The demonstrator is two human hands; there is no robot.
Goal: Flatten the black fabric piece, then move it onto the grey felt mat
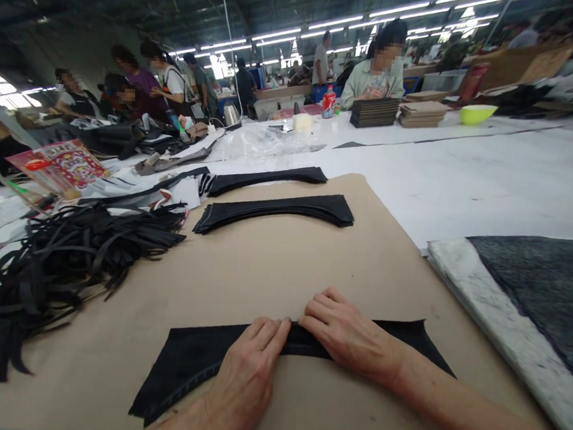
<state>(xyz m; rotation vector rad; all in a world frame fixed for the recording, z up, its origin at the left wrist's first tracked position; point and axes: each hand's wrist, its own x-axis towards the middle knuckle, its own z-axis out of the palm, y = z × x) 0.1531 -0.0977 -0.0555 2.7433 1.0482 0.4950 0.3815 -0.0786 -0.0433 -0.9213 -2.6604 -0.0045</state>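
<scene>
A curved black fabric piece (194, 354) lies across the tan sheet (158, 304) in front of me, with a row of light marks along its lower left edge. My left hand (250, 369) presses on its middle, fingers bent and held together at the upper edge. Just to the right, my right hand (344, 330) has its fingers closed on the same upper edge. The fingertips of both hands are close together. Farther back lie two stacks of curved black pieces, a nearer one (277, 211) and a farther one (269, 179).
Black strips (78, 243) are heaped at left. A dark grey fabric (545, 291) lies on a white slab at right. Across the white table (470, 184), a person (376, 75) sits behind black stacked pieces (374, 111), near a red bottle (329, 103) and a green bowl (477, 114).
</scene>
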